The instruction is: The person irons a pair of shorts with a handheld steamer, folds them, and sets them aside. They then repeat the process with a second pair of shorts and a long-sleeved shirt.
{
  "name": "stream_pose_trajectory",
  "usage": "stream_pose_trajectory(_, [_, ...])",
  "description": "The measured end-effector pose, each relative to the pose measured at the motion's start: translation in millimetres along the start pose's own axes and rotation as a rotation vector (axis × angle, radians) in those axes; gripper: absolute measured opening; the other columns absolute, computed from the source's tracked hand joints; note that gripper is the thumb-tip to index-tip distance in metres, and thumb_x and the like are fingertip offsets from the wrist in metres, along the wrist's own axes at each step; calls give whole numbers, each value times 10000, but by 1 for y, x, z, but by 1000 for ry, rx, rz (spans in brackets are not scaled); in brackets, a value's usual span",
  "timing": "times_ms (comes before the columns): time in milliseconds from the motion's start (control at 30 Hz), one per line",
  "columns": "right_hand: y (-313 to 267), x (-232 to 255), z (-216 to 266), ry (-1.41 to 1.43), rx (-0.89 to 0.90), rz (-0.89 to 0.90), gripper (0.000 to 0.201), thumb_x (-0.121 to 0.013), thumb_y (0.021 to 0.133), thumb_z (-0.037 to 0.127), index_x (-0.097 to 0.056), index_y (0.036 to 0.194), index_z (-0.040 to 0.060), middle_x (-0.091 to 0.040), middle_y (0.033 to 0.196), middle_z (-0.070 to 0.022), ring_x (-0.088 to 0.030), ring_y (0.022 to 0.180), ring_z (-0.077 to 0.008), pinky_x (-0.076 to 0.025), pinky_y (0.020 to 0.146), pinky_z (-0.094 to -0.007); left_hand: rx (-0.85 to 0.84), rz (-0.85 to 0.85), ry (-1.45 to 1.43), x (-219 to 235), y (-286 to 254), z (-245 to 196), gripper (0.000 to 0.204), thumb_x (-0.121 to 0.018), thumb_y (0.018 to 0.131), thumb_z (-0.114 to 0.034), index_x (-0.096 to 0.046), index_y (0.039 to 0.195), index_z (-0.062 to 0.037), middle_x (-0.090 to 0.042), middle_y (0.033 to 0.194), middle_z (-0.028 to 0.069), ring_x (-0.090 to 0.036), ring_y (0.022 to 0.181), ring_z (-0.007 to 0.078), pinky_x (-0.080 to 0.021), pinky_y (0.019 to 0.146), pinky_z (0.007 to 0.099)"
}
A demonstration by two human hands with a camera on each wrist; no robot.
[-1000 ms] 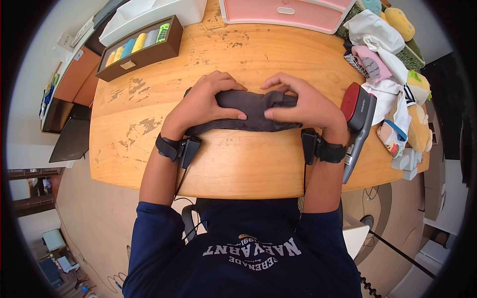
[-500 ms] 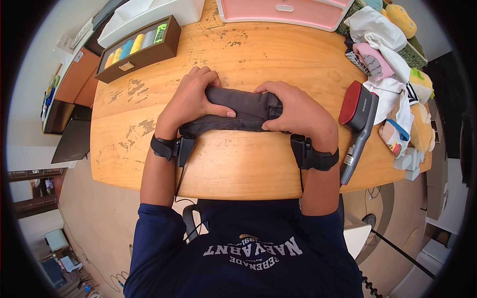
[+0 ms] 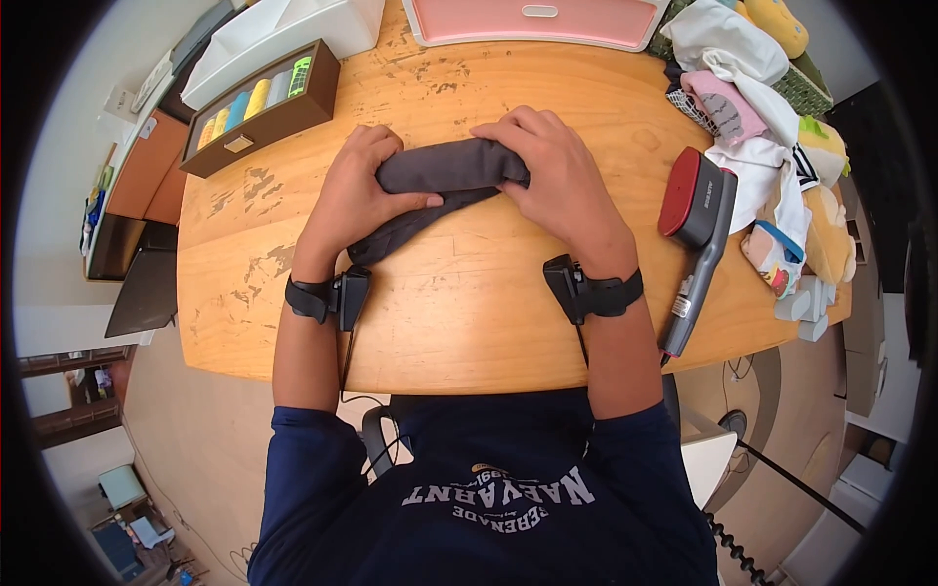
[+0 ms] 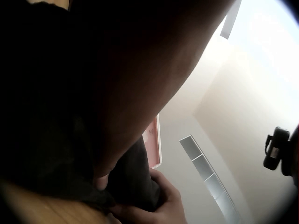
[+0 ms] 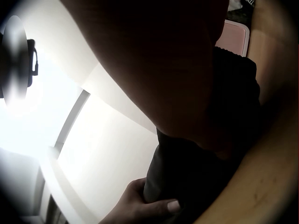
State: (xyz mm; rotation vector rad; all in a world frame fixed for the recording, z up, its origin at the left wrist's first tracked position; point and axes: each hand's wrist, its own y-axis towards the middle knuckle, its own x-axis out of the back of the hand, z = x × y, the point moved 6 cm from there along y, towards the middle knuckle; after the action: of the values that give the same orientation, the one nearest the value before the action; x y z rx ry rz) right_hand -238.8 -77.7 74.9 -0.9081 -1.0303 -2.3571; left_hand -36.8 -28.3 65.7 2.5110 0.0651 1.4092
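Note:
A dark grey garment (image 3: 440, 168) lies rolled into a thick bundle on the wooden table, in the middle of the head view. From under its left end a flat flap (image 3: 393, 234) trails toward the person. My left hand (image 3: 344, 190) grips the left end, thumb along the near side. The right hand (image 3: 565, 181) holds the other end, its fingers over the top and thumb in front. In the left wrist view the bundle (image 4: 135, 175) shows dark behind the near hand. The right wrist view has the dark cloth (image 5: 175, 161) with the left thumb against it.
A handheld garment steamer (image 3: 696, 220) lies right of the right forearm. Beyond it are heaped clothes (image 3: 752, 127) and small grey blocks (image 3: 809, 305). At the back left stands a brown box (image 3: 283, 122) of rolled cloths; a pink drawer unit (image 3: 537, 27) is at the back.
Both hands have moved away from the person and closer together, the right one also leftward. The garment went with them, its roll now shorter, with a flap trailing at the left.

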Motion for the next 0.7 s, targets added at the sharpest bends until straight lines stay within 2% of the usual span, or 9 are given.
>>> stream_pose_trajectory(167, [-4,1,-11,-99,-61,-80,493,-811,682,17,-688,1154,95,-658,1065,-70,-613,1067,-292,-506,899,-396,-51,-93,29,5,0,-12,512,-951,610,-177,-621,948,19,-605,1003,94,-577,978,279,-491,874,364])
stream_pose_trajectory(233, [-7,-2,-24,-27,-281,6,494,-775,704,61,-680,1188,98,-688,1129,-134,-637,1079,-343,-517,920,-401,-58,-101,26,5,1,-13,500,-947,615,-162,-621,949,16,-608,1005,89,-583,977,277,-493,870,364])
stream_pose_trajectory(267, [-6,-2,-25,-29,-282,3,494,-775,704,61,-680,1188,98,-688,1129,-134,-637,1079,-343,-517,920,-401,-51,-109,26,5,1,-13,493,-943,620,-163,-619,946,15,-608,1005,85,-584,979,278,-493,872,364])
stream_pose_trajectory(333, [-5,-4,-27,-27,-279,12,464,-792,707,95,-684,1158,105,-714,977,-142,-679,929,-359,-552,790,-440,-42,-116,29,7,1,-10,487,-940,625,-163,-617,943,15,-609,1005,82,-585,982,278,-493,874,364])
stream_pose_trajectory(433, [-2,-2,-29,-3,-358,62,423,-758,703,128,-705,1122,117,-732,911,-164,-697,857,-377,-560,780,-438,-29,-117,8,11,0,-5,473,-940,639,-172,-615,926,17,-629,938,91,-603,896,265,-501,826,346])
stream_pose_trajectory(500, [-1,-2,-31,5,-381,75,404,-750,690,142,-719,1092,118,-734,895,-167,-699,847,-378,-563,776,-435,176,-20,10,11,-2,11,447,-939,657,-178,-619,905,10,-637,845,82,-606,801,207,-498,761,314])
stream_pose_trajectory(533, [-1,-2,-33,16,-406,89,386,-741,677,155,-732,1061,120,-737,880,-169,-702,836,-379,-566,773,-433,174,-21,9,14,-2,10,447,-939,657,-178,-619,905,10,-637,845,82,-606,801,207,-498,761,314])
stream_pose_trajectory(600, [-1,0,-30,19,-429,99,361,-728,677,168,-742,1035,123,-733,851,-167,-701,829,-378,-565,771,-432,265,72,-163,16,-4,13,426,-942,662,-177,-630,898,-7,-643,800,50,-594,767,138,-490,726,285])
stream_pose_trajectory(700, [-1,-1,-27,34,-462,109,321,-709,686,185,-756,996,119,-728,815,-166,-700,818,-375,-562,760,-433,257,48,-252,18,-6,24,401,-937,667,-152,-646,908,-18,-649,832,19,-590,795,110,-491,740,269])
